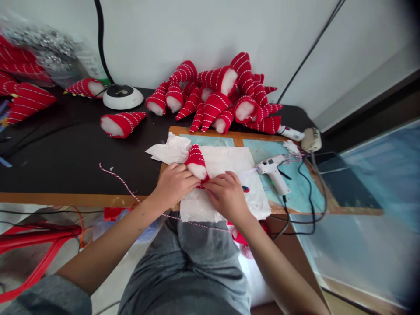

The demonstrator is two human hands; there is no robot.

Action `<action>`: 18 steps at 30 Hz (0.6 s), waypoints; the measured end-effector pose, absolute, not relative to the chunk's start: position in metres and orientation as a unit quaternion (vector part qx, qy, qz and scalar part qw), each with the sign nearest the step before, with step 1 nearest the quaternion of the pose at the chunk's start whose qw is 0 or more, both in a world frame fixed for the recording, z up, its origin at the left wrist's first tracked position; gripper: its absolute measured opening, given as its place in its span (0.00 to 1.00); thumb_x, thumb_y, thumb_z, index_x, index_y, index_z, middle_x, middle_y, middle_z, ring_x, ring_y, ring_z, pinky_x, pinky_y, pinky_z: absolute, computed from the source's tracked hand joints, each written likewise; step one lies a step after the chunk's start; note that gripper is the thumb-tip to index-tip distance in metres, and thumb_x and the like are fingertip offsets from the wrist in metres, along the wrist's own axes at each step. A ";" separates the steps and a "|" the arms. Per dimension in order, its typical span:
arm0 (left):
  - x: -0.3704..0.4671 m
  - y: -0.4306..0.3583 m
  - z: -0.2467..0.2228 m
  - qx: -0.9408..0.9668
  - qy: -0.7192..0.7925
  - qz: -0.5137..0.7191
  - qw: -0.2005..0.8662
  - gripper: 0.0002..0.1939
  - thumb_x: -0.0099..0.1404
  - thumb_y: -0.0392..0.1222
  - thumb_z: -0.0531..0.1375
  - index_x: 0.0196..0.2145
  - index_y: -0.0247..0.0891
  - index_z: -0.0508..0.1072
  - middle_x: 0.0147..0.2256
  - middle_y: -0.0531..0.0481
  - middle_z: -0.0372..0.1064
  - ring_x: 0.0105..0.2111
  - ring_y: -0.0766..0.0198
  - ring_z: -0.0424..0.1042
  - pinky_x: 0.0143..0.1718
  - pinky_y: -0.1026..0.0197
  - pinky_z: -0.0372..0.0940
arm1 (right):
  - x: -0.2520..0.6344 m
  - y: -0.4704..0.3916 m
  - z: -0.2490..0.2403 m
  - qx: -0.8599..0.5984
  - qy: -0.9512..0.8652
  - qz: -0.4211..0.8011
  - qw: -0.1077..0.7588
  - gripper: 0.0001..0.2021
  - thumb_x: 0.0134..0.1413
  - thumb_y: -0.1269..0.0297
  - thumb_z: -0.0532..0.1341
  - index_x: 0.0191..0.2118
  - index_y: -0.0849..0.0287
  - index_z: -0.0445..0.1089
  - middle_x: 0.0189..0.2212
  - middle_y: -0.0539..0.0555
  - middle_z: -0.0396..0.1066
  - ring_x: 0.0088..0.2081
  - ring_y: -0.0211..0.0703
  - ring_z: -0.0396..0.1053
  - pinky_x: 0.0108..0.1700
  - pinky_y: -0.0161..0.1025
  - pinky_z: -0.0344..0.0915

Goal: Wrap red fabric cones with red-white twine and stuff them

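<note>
The small red cone (196, 155) is over the white paper (226, 162), which reaches the front edge of the table (65, 162). Its tip points away, to the wall (197, 30), leaning a bit left. Its wide end, full of white fluff (197, 171), faces the person. The left hand (178, 181) and right hand (229, 192) have fingers pinched on its rim. The dark table top stretches left. A pile of red cones (215, 105) blocks the back. The glue gun (274, 173) sits right.

Bright, soft light; right edge darkened and blurred.
</note>
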State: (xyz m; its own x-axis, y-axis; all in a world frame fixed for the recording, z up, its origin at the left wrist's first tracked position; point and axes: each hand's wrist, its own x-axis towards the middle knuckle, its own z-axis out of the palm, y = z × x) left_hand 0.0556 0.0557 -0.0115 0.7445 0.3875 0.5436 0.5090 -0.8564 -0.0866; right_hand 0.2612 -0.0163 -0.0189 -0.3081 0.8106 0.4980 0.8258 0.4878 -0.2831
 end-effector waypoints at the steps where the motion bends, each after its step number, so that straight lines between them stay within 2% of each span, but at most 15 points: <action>1: 0.057 0.055 -0.013 -0.924 -0.244 -0.267 0.122 0.07 0.73 0.39 0.64 0.34 0.42 0.77 0.28 0.55 0.73 0.33 0.58 0.67 0.37 0.54 0.57 | 0.262 -0.018 -0.019 -0.508 -0.807 -0.006 0.301 0.08 0.64 0.73 0.65 0.44 0.54 0.79 0.41 0.47 0.80 0.43 0.46 0.72 0.61 0.49 0.56; 4: 0.060 0.053 -0.017 -0.918 -0.252 -0.268 0.148 0.08 0.73 0.37 0.62 0.33 0.39 0.75 0.28 0.53 0.72 0.32 0.58 0.68 0.35 0.54 0.57 | 0.262 -0.023 -0.023 -0.520 -0.798 0.013 0.304 0.10 0.64 0.74 0.63 0.49 0.57 0.75 0.39 0.49 0.80 0.42 0.46 0.72 0.64 0.49 0.55; 7: 0.062 0.052 -0.017 -0.917 -0.253 -0.264 0.161 0.09 0.74 0.37 0.61 0.33 0.39 0.74 0.27 0.53 0.71 0.31 0.59 0.69 0.34 0.54 0.57 | 0.258 -0.026 -0.024 -0.532 -0.791 0.023 0.300 0.09 0.65 0.72 0.61 0.49 0.59 0.73 0.39 0.51 0.80 0.42 0.47 0.72 0.64 0.49 0.56; 13: 0.061 0.054 -0.017 -0.922 -0.227 -0.281 0.142 0.10 0.76 0.38 0.59 0.35 0.39 0.76 0.28 0.53 0.74 0.31 0.60 0.71 0.33 0.55 0.59 | 0.282 -0.037 -0.003 -0.563 -0.765 -0.045 0.311 0.09 0.67 0.70 0.57 0.46 0.57 0.74 0.46 0.54 0.79 0.49 0.50 0.72 0.58 0.47 0.64; 15: 0.060 0.055 -0.019 -0.921 -0.221 -0.288 0.143 0.10 0.76 0.38 0.58 0.35 0.39 0.76 0.28 0.53 0.75 0.30 0.60 0.71 0.33 0.54 0.59 | 0.313 -0.043 -0.001 -0.655 -0.688 -0.120 0.288 0.13 0.64 0.71 0.56 0.50 0.62 0.73 0.48 0.61 0.77 0.50 0.55 0.71 0.56 0.49 0.66; 18: 0.057 0.056 -0.022 -0.921 -0.215 -0.298 0.126 0.10 0.76 0.38 0.58 0.36 0.38 0.76 0.29 0.53 0.75 0.29 0.59 0.72 0.33 0.54 0.60 | 0.364 -0.049 -0.008 -0.778 -0.577 -0.203 0.144 0.23 0.59 0.73 0.53 0.58 0.77 0.67 0.54 0.78 0.70 0.54 0.68 0.69 0.57 0.59 0.65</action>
State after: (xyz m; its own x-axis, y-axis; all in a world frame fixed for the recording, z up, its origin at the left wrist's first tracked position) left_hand 0.0565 0.0562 -0.0217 0.7297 0.3217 0.6033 0.4720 -0.8754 -0.1041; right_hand 0.3640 -0.0489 -0.0076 0.2531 0.8390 0.4817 0.9559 -0.2937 0.0093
